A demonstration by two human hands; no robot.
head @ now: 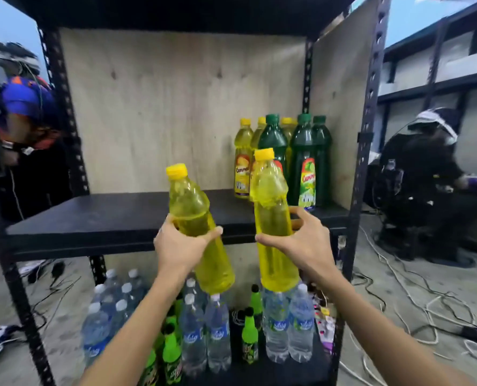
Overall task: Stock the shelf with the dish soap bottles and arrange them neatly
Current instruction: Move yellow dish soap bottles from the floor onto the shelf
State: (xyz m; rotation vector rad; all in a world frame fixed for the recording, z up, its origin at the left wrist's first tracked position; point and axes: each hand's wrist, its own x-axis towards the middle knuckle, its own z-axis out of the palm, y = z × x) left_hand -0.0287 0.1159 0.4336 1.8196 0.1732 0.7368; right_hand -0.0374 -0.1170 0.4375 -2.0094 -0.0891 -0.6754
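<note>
My left hand [180, 246] grips a yellow dish soap bottle [195, 218] around its middle, tilted with the cap leaning left. My right hand [304, 243] holds a second yellow dish soap bottle [270, 218] nearly upright. Both bottles hang in front of the black shelf board's [115, 218] front edge. At the shelf's back right corner stands a tight group of yellow and green dish soap bottles [287, 160], upright, labels facing out. The right-hand bottle partly covers that group.
The lower shelf holds several water bottles [218, 330] and green soda bottles [250, 338]. A plywood back panel [162, 107] closes the rack. One person crouches at the left [23, 107], another sits at the right [426, 176]. Cables [426, 302] lie on the floor.
</note>
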